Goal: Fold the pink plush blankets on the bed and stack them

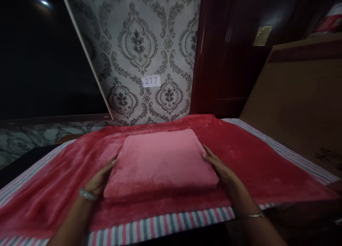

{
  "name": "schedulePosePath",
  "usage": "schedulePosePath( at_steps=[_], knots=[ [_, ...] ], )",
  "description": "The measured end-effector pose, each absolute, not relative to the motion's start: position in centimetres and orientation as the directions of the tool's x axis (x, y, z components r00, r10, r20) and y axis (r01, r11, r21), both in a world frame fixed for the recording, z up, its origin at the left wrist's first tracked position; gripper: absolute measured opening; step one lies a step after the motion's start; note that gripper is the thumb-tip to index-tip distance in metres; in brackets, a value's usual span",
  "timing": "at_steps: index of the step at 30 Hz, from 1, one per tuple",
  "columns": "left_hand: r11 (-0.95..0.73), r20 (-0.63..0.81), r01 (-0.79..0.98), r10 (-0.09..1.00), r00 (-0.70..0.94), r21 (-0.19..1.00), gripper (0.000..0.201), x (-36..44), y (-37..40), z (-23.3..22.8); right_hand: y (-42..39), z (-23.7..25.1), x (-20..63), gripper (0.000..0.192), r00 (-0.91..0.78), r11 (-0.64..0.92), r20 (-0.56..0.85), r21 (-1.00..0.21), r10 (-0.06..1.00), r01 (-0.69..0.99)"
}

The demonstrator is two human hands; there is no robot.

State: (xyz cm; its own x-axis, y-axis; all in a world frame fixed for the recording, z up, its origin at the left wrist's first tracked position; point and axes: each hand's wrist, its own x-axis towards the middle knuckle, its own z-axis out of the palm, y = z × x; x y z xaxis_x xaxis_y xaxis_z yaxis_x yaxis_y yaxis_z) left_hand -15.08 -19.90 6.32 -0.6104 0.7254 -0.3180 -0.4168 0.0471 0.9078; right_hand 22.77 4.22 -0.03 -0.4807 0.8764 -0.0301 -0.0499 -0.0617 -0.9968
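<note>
Two hands flank a folded pink blanket (pixel 160 162) lying mid-bed on a red spread (pixel 253 157): left hand (pixel 100 178) and right hand (pixel 221 169) press flat against its side edges, fingers extended, gripping nothing. It looks soft, light and floppy; supporting it underneath from both sides seems best.

Bare forearms, a bangle on each wrist

The left hand (pixel 100 180) wore a thick pale bangle; the right hand (pixel 223 171) wore a thin metal one. No sleeves showed.
</note>
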Motion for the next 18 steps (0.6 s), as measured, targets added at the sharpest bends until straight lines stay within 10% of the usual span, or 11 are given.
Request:
schedulePosePath(
  at_steps=[10,18],
  knots=[
    [0.206,-0.043,0.175,0.757,-0.653,0.963,0.112,-18.0,-15.9,4.8,7.4,-2.6,20.7,0.094,-0.436,-0.038,0.010,-0.994,0.900,-0.102],
    [0.261,0.043,0.346,0.742,-0.669,0.901,0.098,-21.8,-16.2,0.2,6.8,-3.0,20.9,0.085,-0.445,-0.035,0.058,-0.980,0.894,-0.198]
  ],
)
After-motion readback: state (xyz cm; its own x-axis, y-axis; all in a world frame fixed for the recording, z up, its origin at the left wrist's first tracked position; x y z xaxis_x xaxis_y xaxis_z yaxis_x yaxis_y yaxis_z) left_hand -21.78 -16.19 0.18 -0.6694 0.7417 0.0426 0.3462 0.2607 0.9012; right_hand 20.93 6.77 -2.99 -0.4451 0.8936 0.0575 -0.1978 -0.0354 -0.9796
